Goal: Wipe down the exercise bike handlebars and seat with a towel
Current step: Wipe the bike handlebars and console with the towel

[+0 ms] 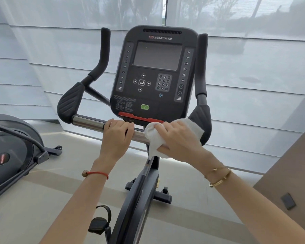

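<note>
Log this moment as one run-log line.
left hand grips handlebar | right hand presses towel on bar | seat unseen

White towel (155,138) bunched around the chrome handlebar (88,121), right of centre.

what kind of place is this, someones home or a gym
Most likely a gym or fitness room, though a home gym cannot be ruled out. An exercise bike with a Star Trac console fills the view, a second exercise machine stands to its left, and the right hand wipes the handlebar with a white towel.
</note>
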A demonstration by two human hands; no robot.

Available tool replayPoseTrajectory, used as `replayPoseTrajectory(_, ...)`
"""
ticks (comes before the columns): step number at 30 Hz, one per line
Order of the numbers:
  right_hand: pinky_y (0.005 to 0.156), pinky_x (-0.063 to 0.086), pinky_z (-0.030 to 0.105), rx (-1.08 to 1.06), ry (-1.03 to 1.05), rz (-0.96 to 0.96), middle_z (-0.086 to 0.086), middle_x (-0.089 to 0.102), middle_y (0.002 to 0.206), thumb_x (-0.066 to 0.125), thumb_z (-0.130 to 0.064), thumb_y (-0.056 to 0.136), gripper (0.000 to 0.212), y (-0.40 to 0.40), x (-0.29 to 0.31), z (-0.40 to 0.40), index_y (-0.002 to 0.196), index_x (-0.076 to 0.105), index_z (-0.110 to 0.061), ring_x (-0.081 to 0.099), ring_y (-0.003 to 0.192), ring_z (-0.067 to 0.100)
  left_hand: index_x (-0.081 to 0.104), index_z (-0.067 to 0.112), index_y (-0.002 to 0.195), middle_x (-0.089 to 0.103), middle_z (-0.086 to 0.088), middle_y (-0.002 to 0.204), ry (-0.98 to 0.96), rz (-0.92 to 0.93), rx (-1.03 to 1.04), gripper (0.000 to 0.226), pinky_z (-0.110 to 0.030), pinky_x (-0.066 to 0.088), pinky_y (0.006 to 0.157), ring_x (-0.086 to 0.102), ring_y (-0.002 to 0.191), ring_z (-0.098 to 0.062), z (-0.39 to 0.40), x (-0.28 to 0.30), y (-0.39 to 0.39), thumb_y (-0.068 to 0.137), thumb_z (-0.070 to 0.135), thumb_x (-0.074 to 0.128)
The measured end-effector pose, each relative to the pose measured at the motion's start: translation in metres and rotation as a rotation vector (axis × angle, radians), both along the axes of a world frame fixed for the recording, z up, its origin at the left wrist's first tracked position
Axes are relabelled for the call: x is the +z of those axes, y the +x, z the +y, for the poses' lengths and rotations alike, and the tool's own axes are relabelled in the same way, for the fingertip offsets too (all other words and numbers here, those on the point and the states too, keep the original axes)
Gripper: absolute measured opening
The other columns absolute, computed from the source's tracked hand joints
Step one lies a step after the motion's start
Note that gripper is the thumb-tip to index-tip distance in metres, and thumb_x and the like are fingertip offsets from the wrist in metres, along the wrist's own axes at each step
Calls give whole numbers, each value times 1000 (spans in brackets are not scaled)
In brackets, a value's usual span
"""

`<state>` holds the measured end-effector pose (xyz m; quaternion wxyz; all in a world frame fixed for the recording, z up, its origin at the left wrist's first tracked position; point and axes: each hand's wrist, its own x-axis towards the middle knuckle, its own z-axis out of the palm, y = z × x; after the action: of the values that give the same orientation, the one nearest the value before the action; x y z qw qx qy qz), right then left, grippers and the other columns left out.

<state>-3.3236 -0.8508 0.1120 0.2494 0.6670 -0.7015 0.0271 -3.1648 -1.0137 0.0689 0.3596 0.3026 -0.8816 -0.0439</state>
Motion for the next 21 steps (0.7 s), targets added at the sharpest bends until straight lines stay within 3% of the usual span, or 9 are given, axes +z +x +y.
replayPoseTrajectory(2, 62, 44, 33, 1, 23, -32, 2, 63, 87, 49, -56, 87, 56, 13, 2, -19, 124, 51, -13, 57, 64, 22, 60, 13, 83, 58, 2, 75, -22, 6, 7, 49, -41, 35, 102, 49, 79, -19, 1, -1, 0, 98, 32, 18)
replayPoseTrajectory(7, 57, 48, 31, -37, -30, -78, 3, 59, 89, 54, -53, 90, 57, 29, 0, -31, 132, 44, -16, 55, 63, 20, 56, 13, 77, 53, 3, 71, -10, 9, -4, 48, -39, 36, 98, 41, 76, -15, -1, 3, 2, 97, 32, 15)
replayPoseTrajectory(12, 70, 50, 35, 94, -166, 30, 9, 57, 96, 75, -32, 78, 58, 12, -16, 3, 128, 48, -17, 56, 76, 24, 57, 13, 81, 53, 3, 72, 11, -3, -11, 47, -36, 31, 101, 43, 77, -18, -2, 2, 1, 96, 31, 16)
replayPoseTrajectory(15, 69, 47, 35, 11, -140, 56, 6, 57, 92, 67, -39, 85, 49, 17, -14, -3, 126, 52, -17, 55, 73, 23, 54, 15, 80, 52, 4, 72, 42, -24, -15, 45, -35, 31, 98, 44, 77, -19, -4, 3, 1, 95, 31, 15)
replayPoseTrajectory(18, 62, 42, 32, -89, -2, -177, 3, 63, 95, 50, -54, 94, 48, 34, 6, -40, 128, 49, -20, 62, 75, 23, 49, 18, 78, 50, 5, 74, 99, -5, -53, 40, -34, 30, 94, 45, 79, -20, -4, 7, 2, 95, 30, 14)
replayPoseTrajectory(21, 65, 32, 27, -39, 70, -327, 0, 67, 104, 45, -54, 97, 47, 41, 18, -60, 131, 49, -22, 60, 80, 21, 47, 19, 79, 50, 3, 74, 174, 59, -74, 31, -34, 28, 98, 44, 81, -19, -3, 12, 4, 96, 23, 21)
